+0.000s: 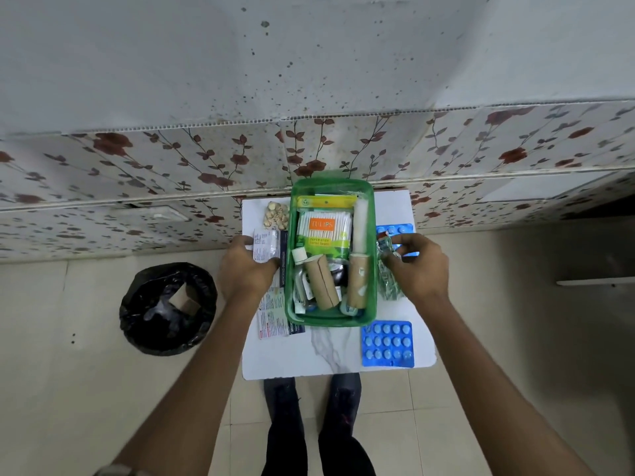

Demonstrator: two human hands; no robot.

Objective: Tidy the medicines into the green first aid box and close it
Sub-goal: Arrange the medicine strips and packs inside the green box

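The green first aid box [331, 320] stands open on a small white table [330, 355]. Inside lie a cotton swab pack [324, 228], two brown rolls [321, 283] and small bottles. My left hand [247, 266] is left of the box, gripping a white printed sachet [264, 245]. My right hand [417, 266] is right of the box, pinching a silver-green foil strip [386, 269]. A blue blister pack [387, 343] lies at the table's front right. Another blue strip [395, 230] shows behind my right hand. A strip of beige tablets [276, 213] lies at the back left.
A printed leaflet and a dark box [275, 317] lie under my left wrist, beside the green box. A black-lined bin [168, 309] stands on the floor to the left. A flower-patterned wall runs behind the table. My feet show below the table's front edge.
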